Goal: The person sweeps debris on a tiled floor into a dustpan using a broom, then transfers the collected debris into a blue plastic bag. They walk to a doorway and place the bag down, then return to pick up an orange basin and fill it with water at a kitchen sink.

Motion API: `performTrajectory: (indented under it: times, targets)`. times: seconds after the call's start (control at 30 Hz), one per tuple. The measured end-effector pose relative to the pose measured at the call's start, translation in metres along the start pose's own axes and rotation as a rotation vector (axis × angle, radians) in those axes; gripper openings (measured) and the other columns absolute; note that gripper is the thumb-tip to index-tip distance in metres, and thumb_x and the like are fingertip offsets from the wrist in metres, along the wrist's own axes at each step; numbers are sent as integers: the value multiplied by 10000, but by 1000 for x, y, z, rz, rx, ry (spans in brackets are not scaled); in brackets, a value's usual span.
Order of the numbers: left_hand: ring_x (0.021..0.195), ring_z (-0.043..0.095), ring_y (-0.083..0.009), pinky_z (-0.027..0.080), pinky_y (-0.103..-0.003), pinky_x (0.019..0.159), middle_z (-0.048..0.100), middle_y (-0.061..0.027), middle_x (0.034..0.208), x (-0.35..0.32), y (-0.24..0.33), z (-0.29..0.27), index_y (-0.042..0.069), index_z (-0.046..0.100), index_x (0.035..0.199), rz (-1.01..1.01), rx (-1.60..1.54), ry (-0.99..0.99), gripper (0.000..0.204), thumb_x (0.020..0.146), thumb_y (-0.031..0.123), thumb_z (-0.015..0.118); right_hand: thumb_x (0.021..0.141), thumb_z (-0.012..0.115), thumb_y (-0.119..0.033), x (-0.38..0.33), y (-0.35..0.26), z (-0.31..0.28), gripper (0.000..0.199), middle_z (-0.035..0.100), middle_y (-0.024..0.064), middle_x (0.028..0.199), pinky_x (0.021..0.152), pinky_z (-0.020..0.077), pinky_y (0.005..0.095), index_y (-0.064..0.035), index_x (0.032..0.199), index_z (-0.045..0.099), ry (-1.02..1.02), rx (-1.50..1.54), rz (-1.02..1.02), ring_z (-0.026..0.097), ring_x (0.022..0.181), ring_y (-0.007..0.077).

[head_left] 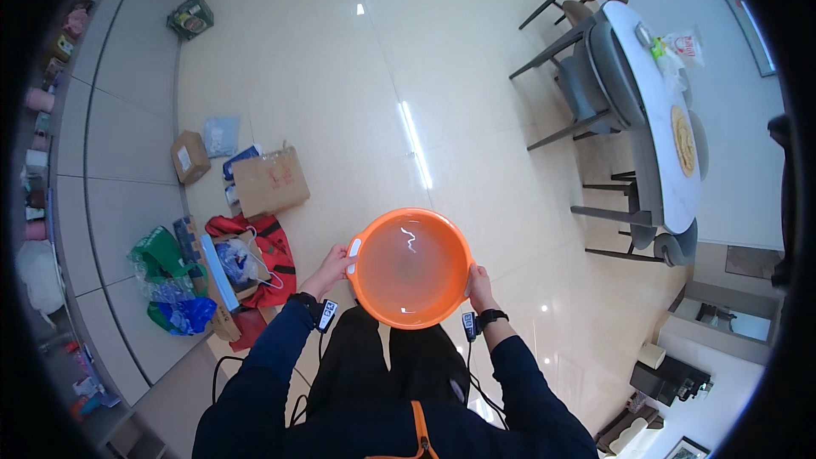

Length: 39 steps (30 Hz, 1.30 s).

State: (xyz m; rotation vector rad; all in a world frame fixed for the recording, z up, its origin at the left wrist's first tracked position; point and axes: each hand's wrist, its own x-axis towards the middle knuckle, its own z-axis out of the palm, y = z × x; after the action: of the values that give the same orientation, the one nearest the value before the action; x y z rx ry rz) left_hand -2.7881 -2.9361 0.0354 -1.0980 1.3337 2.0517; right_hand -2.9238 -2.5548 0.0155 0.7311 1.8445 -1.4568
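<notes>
An orange round basin (364,307) is held level in front of my body, above the tiled floor. Cloudy greyish water (410,268) lies inside it, with light glinting on the surface. My left hand (331,268) grips the white-lined handle (353,257) on the basin's left side. On the opposite side my right hand (481,287) is closed round the other handle, which is mostly hidden. Each wrist wears a black band with a small cabled device.
To my left, cardboard boxes (272,183), a red bag (276,259) and green and blue plastic bags (166,276) stand along grey cabinets (127,136). A white table (659,149) with grey chairs (586,89) is at the right. Cables hang beside my legs.
</notes>
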Motion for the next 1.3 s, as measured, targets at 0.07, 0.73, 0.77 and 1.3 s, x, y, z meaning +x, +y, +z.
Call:
performTrajectory:
  times: [0.07, 0.73, 0.77, 1.3]
  targets:
    - [950, 611, -144, 519, -326, 792, 575, -43, 1088, -19, 50, 2, 92, 391, 1200, 66, 26, -23, 366, 939, 220, 614, 1021, 449, -286, -12, -45, 6, 316, 622, 85, 997, 773, 498, 305, 6, 1118, 520, -31, 16, -88, 603, 884, 163]
    - [1052, 609, -191, 550, -350, 810, 558, -119, 1218, 166, 524, 28, 36, 400, 1237, 309, -37, 12, 340, 940, 89, 555, 1006, 489, -240, 200, -546, 111, 248, 641, 66, 887, 675, 503, 286, -5, 1015, 569, -35, 5, -322, 603, 764, 133]
    - [1046, 613, -194, 550, -353, 812, 561, -124, 1213, 180, 552, 29, 34, 402, 1233, 334, -40, 4, 337, 938, 84, 558, 1006, 489, -237, 216, -574, 117, 247, 640, 61, 874, 667, 502, 283, -6, 1007, 576, -43, 6, -312, 603, 757, 133]
    - [1006, 629, -189, 568, -354, 767, 574, -105, 1161, 463, 1084, 5, 20, 411, 1188, 414, 145, -104, 355, 903, 102, 607, 975, 496, -153, 482, -1033, 252, 204, 647, 90, 919, 736, 510, 316, 19, 1054, 570, -12, 202, -382, 621, 803, 183]
